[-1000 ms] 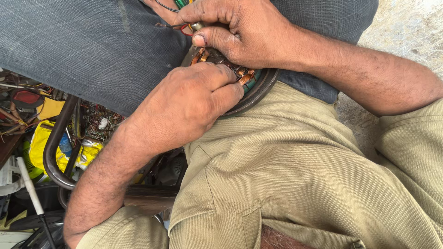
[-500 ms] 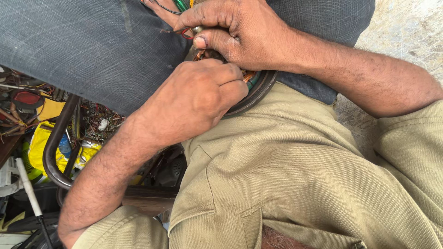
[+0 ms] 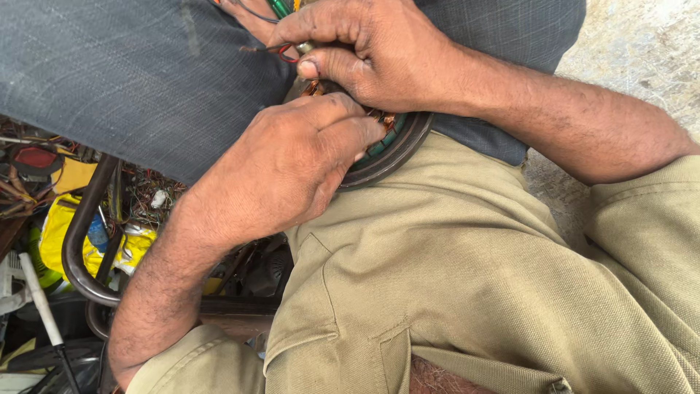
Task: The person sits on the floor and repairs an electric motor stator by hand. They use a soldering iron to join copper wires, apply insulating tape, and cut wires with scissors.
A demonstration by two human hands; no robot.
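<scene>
One head cam, worn by the person, looks steeply down, very close on both hands at the lap; floor clutter (image 3: 65, 226) at frame left.

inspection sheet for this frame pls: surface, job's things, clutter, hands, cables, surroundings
Surface: khaki-trousered lap, no bench seen.
Job's things: round dark ring with copper windings, mostly hidden under both hands.
Clutter: bent metal tube, yellow packet, white stick on the ground at left.
Hands: left hand gripping the ring's edge; right hand pinching at the windings.
Cables: thin red wire by the right hand; tangled wires below left.
Surroundings: grey concrete, grey cloth.
</scene>
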